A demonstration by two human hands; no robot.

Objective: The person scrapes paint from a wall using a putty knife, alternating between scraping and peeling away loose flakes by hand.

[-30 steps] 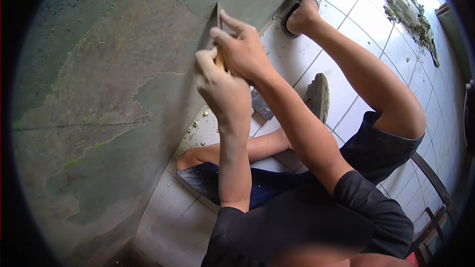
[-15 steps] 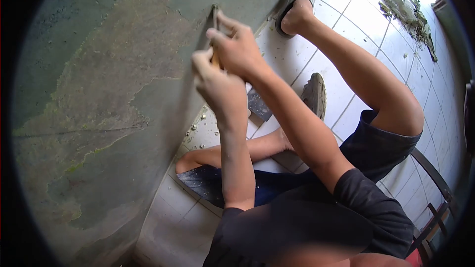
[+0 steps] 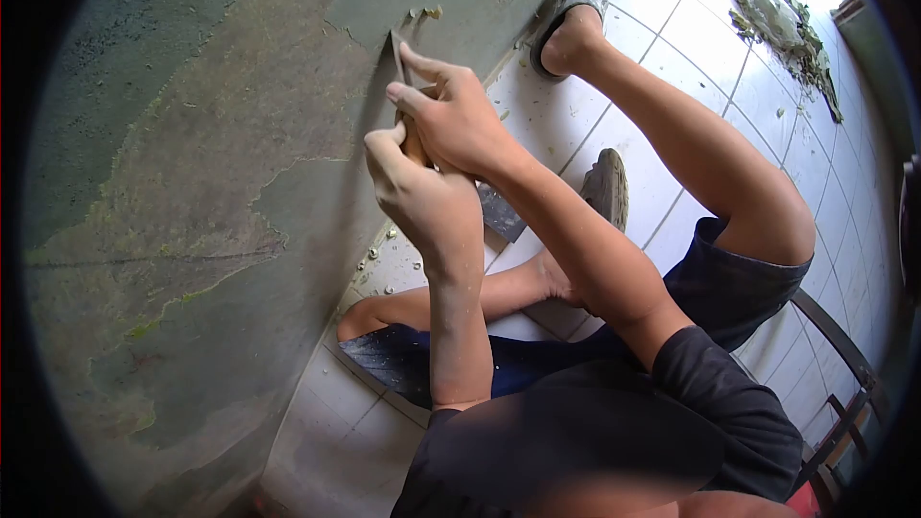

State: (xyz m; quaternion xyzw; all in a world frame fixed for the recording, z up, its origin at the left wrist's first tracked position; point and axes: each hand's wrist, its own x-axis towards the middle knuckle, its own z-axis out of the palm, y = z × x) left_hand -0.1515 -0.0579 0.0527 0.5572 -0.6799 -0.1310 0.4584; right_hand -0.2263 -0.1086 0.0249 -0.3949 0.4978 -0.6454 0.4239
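Both hands are wrapped around a scraper [image 3: 400, 86] whose flat blade is pressed edge-on against the wall [image 3: 192, 182], right at the boundary where the smoother green-grey paint meets the bare, mottled surface. The left hand [image 3: 422, 197] sits lower on the wooden handle with its fingers curled tight around it; the right hand [image 3: 456, 120] is closed over the top of the tool, index finger stretched along the back of the blade toward the wall. Compared with a second ago, the blade has slid a little lower and to the left along the wall, and a few loose paint flakes [image 3: 427, 12] now sit just above the blade tip, where none showed before. That suggests the stroke has just lifted a bit of coating and the stripped area is creeping further into the painted zone. More chips [image 3: 379, 251] lie on the white tiled floor [image 3: 672, 0] at the foot of the wall, below the hands. The person sits with legs folded beside the wall, one sandalled foot [image 3: 571, 0] resting near its base beyond the scraper.
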